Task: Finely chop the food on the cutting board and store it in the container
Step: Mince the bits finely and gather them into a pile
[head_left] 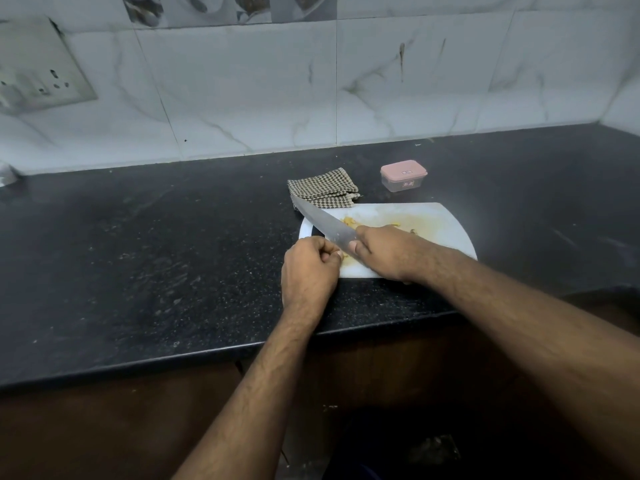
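Note:
A white cutting board (440, 223) lies on the black counter, smeared yellow, with small yellow food bits (349, 221) near its left part. My right hand (384, 252) grips the handle of a large knife (318, 220), whose blade points up and left over the board's left end. My left hand (310, 265) sits at the board's left edge with its fingers curled, pinching a small yellow piece (341, 255) beside the blade. A small clear container with a pink lid (403, 175), shut, stands behind the board.
A checked cloth (323, 188) lies folded just behind the board's left corner. The black counter (156, 258) stretches left, with its front edge close below my hands. A socket plate (38, 74) is on the tiled wall at the left.

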A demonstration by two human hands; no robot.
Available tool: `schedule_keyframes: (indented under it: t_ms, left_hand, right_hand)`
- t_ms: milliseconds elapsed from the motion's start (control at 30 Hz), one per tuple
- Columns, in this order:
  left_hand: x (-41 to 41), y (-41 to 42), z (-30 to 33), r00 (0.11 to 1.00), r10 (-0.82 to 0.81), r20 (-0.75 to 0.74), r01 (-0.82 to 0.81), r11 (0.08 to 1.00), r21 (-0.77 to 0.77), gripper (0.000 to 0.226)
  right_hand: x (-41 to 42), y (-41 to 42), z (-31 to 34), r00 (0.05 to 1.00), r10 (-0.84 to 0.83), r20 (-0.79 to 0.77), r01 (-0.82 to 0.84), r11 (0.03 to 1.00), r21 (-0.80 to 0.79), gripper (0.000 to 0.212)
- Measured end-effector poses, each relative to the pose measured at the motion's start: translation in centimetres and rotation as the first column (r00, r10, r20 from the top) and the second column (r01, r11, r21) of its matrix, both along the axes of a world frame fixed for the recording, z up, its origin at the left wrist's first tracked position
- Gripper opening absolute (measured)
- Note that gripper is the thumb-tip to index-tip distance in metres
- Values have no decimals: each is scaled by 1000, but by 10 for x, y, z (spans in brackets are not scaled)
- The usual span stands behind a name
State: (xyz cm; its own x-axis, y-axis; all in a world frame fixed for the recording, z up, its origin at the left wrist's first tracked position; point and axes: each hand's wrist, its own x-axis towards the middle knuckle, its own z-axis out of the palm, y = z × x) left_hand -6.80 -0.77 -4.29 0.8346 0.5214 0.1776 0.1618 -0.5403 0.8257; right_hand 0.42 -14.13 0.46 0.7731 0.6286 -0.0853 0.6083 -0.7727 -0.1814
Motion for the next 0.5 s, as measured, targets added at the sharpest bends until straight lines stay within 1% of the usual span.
schedule_keyframes:
  t_ms: [133, 367, 500]
  left_hand:
    - [-1, 0, 0, 1000, 2, -6, -2, 1000, -6, 15]
    - [0, -1, 3, 999, 27, -22, -27, 999, -30, 13]
    - [0, -1, 3, 999, 32, -16, -33, 999, -36, 10]
  right_hand:
    - [-3, -5, -4, 1000, 19, 23, -20, 999, 35, 22]
    - [1, -2, -4, 999, 34, 3, -34, 999, 24, 21]
    - [4, 1, -2, 999, 41, -13, -41, 999, -12, 21]
